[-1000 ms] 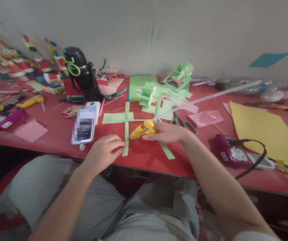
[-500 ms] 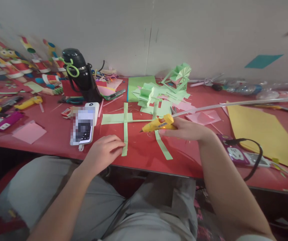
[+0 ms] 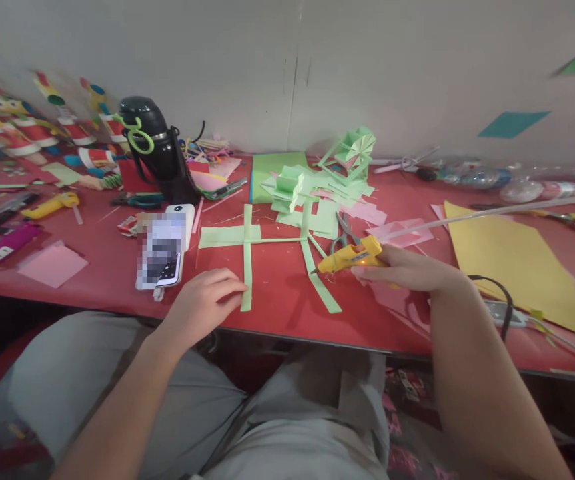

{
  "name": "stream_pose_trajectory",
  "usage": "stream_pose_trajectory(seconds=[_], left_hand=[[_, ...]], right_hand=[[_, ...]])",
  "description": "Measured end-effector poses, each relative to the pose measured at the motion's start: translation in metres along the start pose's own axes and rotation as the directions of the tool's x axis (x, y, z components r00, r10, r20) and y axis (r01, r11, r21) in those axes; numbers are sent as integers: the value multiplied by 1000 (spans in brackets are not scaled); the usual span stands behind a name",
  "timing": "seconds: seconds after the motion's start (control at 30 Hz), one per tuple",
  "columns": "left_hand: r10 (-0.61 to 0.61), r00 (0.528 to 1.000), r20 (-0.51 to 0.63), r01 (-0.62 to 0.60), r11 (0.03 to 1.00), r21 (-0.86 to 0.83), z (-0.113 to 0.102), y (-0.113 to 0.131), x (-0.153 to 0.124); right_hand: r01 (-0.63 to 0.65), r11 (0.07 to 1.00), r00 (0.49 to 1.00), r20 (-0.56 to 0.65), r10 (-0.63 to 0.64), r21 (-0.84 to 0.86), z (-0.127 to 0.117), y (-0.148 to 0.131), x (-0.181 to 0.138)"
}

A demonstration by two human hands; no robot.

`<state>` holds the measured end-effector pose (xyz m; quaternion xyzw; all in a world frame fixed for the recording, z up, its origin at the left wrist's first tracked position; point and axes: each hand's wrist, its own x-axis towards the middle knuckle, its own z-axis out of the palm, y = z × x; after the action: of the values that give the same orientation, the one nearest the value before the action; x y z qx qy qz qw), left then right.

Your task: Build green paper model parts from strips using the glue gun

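My right hand (image 3: 402, 267) grips a yellow hot glue gun (image 3: 350, 255) with a long clear glue stick (image 3: 492, 212) sticking out of its back. The nozzle points left, close to the bent lower part of a pale green paper strip (image 3: 320, 283). My left hand (image 3: 210, 297) rests on the table, its closed fingertips at the lower left edge of another upright green paper strip (image 3: 248, 267). A thin green crosspiece (image 3: 280, 240) joins the two strips. A wider green paper piece (image 3: 217, 236) lies across the left strip. Grey scissors (image 3: 342, 233) lie behind the glue gun.
Folded green paper shapes (image 3: 287, 189) and scraps stand behind the strips. Left are a phone (image 3: 180, 230), a black flask (image 3: 155, 153), pink paper (image 3: 53, 263) and a second glue gun (image 3: 52, 205). Yellow paper (image 3: 517, 267) and a power strip (image 3: 505, 313) lie right.
My right hand has moved the glue gun right and slightly down, bringing its nozzle near the right strip and uncovering the scissors. My left hand stays at the left strip.
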<state>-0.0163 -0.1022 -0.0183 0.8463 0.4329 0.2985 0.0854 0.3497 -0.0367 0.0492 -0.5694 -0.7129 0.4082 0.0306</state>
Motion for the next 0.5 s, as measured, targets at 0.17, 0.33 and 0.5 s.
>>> stream_pose_trajectory(seconds=[0.17,0.33,0.5], left_hand=[[6,1000,-1,-6,1000,-4,0,0,0],[-1,1000,-1,1,1000,-7,0,0,1],[4,1000,3,-4,1000,-9,0,0,1]], right_hand=[[-8,1000,1000,-10,8,-30,3,3,2],[-67,986,997,-55,59,-154,4,8,8],[8,994,1000,13,-7,-113,4,10,8]])
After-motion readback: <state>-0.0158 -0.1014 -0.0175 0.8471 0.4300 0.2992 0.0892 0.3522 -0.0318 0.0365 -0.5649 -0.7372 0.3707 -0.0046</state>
